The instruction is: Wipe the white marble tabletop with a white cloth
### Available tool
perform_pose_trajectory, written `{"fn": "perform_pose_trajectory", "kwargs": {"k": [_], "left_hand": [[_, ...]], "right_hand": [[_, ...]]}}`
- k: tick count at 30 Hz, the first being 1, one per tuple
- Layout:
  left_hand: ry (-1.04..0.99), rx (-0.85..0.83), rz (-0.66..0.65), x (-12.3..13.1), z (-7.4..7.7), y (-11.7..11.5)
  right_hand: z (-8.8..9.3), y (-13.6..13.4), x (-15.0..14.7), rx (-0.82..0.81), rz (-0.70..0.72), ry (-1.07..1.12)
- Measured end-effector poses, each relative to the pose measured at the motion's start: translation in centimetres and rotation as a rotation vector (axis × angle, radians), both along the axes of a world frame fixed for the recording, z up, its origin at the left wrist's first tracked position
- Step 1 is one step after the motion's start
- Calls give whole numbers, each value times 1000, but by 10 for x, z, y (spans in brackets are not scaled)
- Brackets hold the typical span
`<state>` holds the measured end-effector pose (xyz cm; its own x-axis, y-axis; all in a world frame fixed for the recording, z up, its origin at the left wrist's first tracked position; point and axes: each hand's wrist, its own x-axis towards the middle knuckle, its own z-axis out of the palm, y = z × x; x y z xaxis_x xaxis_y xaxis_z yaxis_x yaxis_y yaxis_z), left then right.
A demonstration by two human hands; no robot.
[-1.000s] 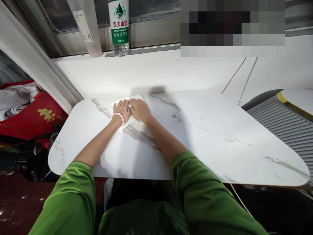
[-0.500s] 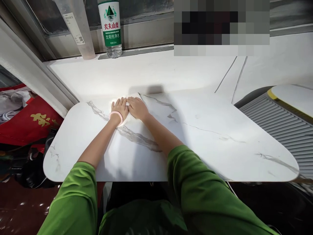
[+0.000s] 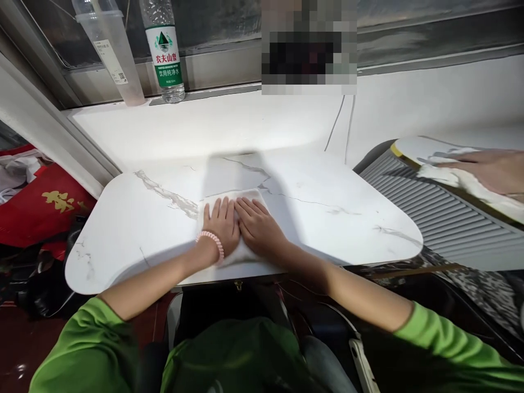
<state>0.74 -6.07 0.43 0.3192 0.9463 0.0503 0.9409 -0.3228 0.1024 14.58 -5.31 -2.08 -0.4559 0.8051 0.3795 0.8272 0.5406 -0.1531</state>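
A white cloth (image 3: 244, 253) lies spread on the white marble-patterned table (image 3: 123, 229), close to its front edge. My left hand (image 3: 223, 225) rests flat on the cloth, fingers stretched out, with a pink coiled band around the wrist. Beside it, almost touching, my right hand (image 3: 258, 225) also presses flat on the cloth, its fingers extended. Both palms cover much of the cloth, so its middle is hidden.
On the ledge behind stand a water bottle (image 3: 164, 63) and a tall clear plastic cup (image 3: 117, 60). At the right, another person's hand (image 3: 491, 169) holds a white cloth on a yellow-edged surface. A red bag (image 3: 45, 202) sits at the left.
Both my hands have come from the far part of the table toward its front edge, with the cloth under them. Another person's hand has appeared at the right.
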Motion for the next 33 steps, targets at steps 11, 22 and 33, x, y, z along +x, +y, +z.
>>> {"fn": "perform_pose_trajectory", "kwargs": {"k": [11, 22, 33], "left_hand": [[-20, -49, -118, 26, 2, 35], [-35, -19, -12, 26, 4, 161], [-24, -10, 14, 28, 5, 171]], "right_hand": [[3, 19, 22, -65, -137, 20], [12, 152, 12, -107, -148, 83], [10, 168, 17, -107, -151, 83]]}}
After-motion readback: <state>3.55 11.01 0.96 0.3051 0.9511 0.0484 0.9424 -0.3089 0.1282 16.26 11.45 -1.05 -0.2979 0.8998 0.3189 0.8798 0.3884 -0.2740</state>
